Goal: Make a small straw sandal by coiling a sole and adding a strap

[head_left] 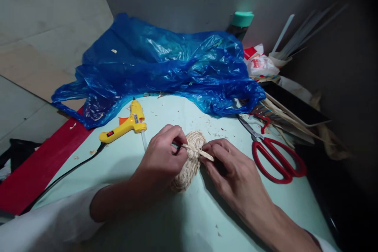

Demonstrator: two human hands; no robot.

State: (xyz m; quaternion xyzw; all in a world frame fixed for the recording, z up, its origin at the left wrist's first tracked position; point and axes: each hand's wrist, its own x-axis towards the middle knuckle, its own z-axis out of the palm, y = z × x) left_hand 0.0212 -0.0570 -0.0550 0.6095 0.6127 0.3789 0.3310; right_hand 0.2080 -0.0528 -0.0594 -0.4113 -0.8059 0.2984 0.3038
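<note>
A braided straw piece (189,169), long and rounded like a small sole, lies on the pale green table between my hands. Across its narrow middle runs a thin straw strip (205,154). My left hand (167,153) pinches the strip's left end between thumb and fingertips. With fingers closed, my right hand (228,161) grips the braided piece's right edge close to the strip's other end. Part of the braided piece is hidden behind my left hand.
A yellow glue gun (126,124) lies left, its black cord (67,177) trailing to the front left. Red-handled scissors (273,157) rest at right. Behind spreads a blue plastic bag (165,67). A dark tablet-like slab (295,102) and glue sticks (304,35) are at back right.
</note>
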